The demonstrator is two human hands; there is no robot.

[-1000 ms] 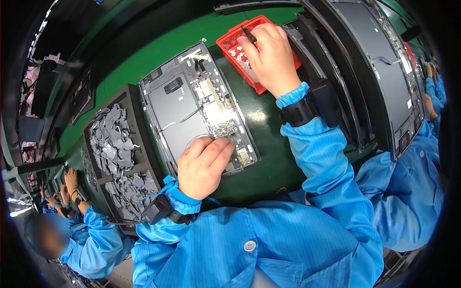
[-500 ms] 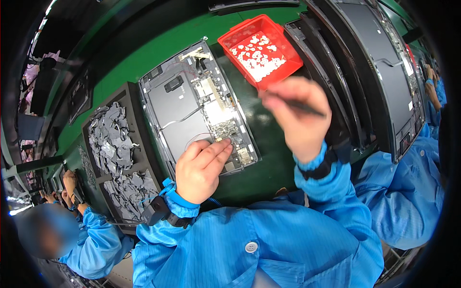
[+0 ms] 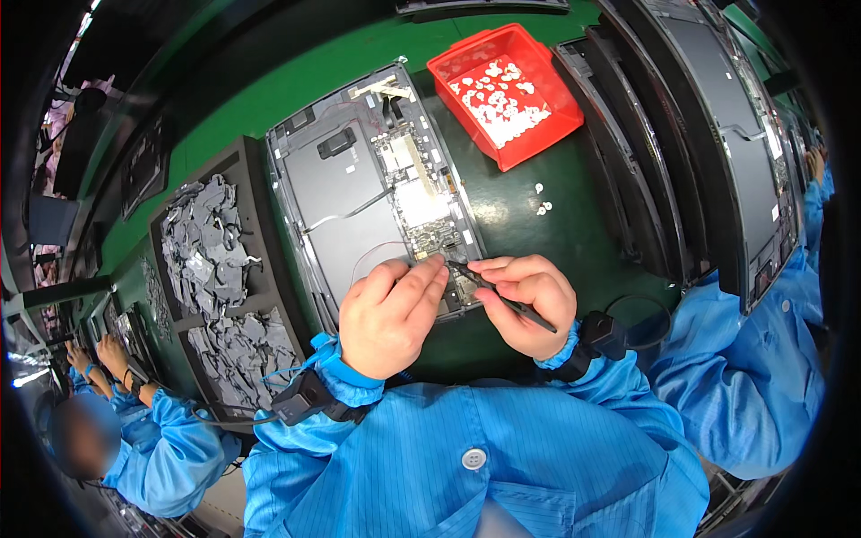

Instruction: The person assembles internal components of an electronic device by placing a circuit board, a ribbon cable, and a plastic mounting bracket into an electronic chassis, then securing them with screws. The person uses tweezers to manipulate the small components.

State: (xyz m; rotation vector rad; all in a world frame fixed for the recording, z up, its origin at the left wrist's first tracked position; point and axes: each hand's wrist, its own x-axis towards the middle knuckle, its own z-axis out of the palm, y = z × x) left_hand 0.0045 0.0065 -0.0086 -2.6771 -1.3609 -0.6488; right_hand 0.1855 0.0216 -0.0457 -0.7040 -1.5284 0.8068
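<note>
Your right hand (image 3: 531, 300) pinches a slim black tool (image 3: 531, 313), its tip over the near right part of the grey panel (image 3: 327, 202). Your left hand (image 3: 387, 318) bunches its fingers beside that tip; I cannot tell whether they grip anything. Open green bench (image 3: 574, 235) with white pieces (image 3: 543, 208) borders the panel's right edge; a black tray (image 3: 285, 273) crowds its left.

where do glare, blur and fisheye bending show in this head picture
Head view: glare nearly whitens the silver plate on the circuit board; head view: the co-worker's head at far left is blurred, while the right hand looks fairly sharp; head view: the stacked panels at right look bent.
</note>
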